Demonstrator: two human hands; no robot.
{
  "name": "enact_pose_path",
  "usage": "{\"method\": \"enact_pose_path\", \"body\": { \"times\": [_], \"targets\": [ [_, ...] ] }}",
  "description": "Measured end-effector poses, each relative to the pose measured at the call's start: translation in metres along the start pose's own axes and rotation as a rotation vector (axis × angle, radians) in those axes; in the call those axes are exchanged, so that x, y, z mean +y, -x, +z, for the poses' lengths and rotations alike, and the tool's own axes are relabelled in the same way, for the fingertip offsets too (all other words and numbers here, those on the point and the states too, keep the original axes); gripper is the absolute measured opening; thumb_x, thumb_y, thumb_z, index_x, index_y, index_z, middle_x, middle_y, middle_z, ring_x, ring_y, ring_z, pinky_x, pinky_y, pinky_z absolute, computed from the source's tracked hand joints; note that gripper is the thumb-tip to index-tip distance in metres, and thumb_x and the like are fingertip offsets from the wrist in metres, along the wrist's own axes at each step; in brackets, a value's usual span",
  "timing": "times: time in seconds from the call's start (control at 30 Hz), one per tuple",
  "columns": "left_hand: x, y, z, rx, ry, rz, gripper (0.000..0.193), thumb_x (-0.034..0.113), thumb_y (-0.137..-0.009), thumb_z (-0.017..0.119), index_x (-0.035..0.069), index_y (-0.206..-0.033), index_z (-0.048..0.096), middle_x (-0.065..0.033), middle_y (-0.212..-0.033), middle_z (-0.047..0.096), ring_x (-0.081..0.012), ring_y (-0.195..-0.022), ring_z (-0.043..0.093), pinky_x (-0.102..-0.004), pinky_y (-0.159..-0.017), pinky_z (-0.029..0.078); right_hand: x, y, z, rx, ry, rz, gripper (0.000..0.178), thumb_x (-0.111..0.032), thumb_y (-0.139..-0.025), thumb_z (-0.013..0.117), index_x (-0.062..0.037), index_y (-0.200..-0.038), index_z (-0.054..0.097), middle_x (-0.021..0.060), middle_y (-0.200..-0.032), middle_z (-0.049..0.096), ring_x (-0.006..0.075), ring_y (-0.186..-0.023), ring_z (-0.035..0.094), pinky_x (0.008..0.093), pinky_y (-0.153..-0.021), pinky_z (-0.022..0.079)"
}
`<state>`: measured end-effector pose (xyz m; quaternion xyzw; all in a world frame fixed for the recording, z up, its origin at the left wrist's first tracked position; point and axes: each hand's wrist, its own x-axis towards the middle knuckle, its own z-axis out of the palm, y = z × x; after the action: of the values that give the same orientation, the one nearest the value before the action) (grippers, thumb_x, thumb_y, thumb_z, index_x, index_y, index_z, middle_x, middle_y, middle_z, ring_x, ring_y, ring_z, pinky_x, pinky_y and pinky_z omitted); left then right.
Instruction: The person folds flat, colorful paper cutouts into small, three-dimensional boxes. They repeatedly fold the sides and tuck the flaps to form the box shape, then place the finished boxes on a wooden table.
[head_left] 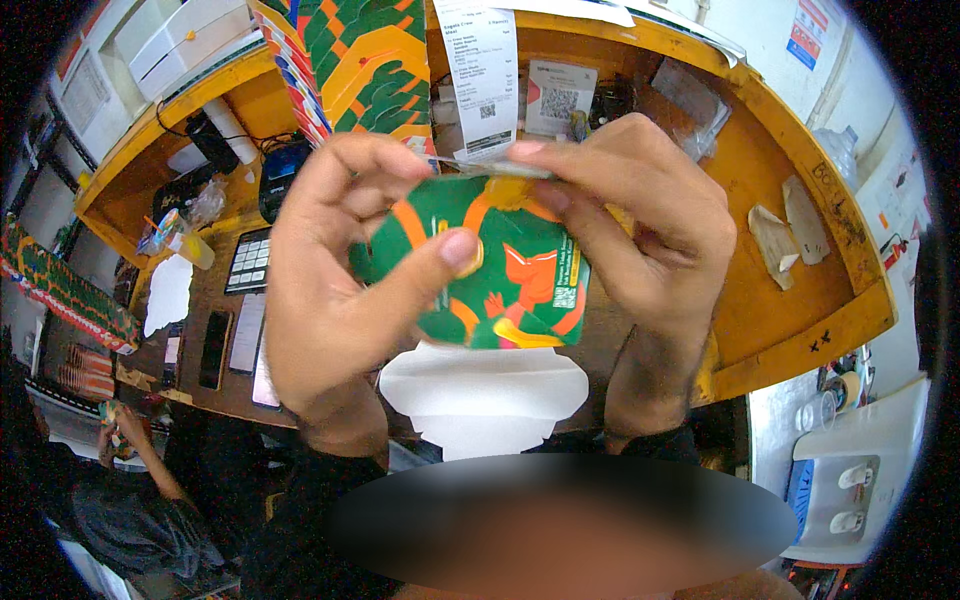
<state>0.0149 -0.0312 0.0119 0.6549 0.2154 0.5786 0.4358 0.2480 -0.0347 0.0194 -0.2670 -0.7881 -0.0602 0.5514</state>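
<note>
Shelving painted yellow is bordering the dark bench on its far and right sides; a person in black is occupying the near left. Toward the far left, a clear cup is holding yellow liquid. Between both hands, above the bench, a green package is showing orange bands. The left hand's fingers are gripping its left side; the right hand's are pinching its far right edge.
</note>
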Motion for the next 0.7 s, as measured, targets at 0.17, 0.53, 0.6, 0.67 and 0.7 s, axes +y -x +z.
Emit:
{"method": "enact_pose_path", "body": {
  "times": [0.17, 0.53, 0.6, 0.67, 0.7],
  "targets": [
    [-0.004, -0.01, -0.013, -0.04, 0.164, -0.101, 0.06, -0.001, -0.088, 0.088, 0.0, -0.137, 0.055, -0.0173, -0.115, 0.08, -0.0182, -0.104, 0.078, -0.0286, -0.089, 0.061, -0.006, 0.0, 0.003, 0.067, -0.09, -0.009, 0.039, 0.013, -0.08, 0.084, 0.0013, -0.118, 0.085, 0.0103, -0.092, 0.078, 0.0198, -0.081, 0.069, 0.0309, -0.071, 0.051],
    [-0.008, -0.012, -0.017, -0.172, 0.37, -0.18, 0.043, 0.011, -0.095, 0.083, -0.004, -0.134, 0.07, -0.0107, -0.121, 0.079, -0.016, -0.105, 0.076, -0.0279, -0.096, 0.059, 0.008, -0.004, 0.005, 0.132, 0.103, -0.308, 0.035, 0.011, -0.073, 0.084, -0.0005, -0.107, 0.085, 0.0129, -0.093, 0.075, 0.0264, -0.083, 0.07, 0.0341, -0.074, 0.055],
    [-0.006, -0.011, -0.015, -0.16, 0.167, -0.194, 0.04, 0.011, -0.095, 0.083, -0.004, -0.131, 0.072, -0.0092, -0.119, 0.08, -0.0147, -0.105, 0.076, -0.0282, -0.096, 0.059, 0.007, -0.003, 0.003, 0.146, 0.143, -0.324, 0.034, 0.008, -0.073, 0.086, -0.0015, -0.106, 0.085, 0.014, -0.093, 0.075, 0.027, -0.082, 0.07, 0.0351, -0.074, 0.057],
    [-0.006, -0.011, -0.015, -0.157, 0.159, -0.213, 0.037, 0.012, -0.095, 0.084, -0.005, -0.127, 0.074, -0.0082, -0.115, 0.081, -0.0135, -0.104, 0.076, -0.0277, -0.095, 0.059, 0.006, -0.002, 0.001, 0.115, 0.16, -0.329, 0.033, 0.005, -0.074, 0.087, -0.0024, -0.106, 0.086, 0.015, -0.094, 0.076, 0.0275, -0.082, 0.071, 0.0359, -0.074, 0.058],
    [-0.007, -0.013, -0.015, -0.166, 0.172, -0.243, 0.038, 0.012, -0.095, 0.084, -0.005, -0.127, 0.074, -0.0085, -0.115, 0.081, -0.0136, -0.103, 0.076, -0.0276, -0.094, 0.059, 0.004, -0.001, 0.001, 0.111, 0.157, -0.323, 0.032, 0.003, -0.074, 0.087, -0.0027, -0.106, 0.086, 0.0153, -0.093, 0.076, 0.0278, -0.081, 0.071, 0.0361, -0.073, 0.058]
  ]
}}
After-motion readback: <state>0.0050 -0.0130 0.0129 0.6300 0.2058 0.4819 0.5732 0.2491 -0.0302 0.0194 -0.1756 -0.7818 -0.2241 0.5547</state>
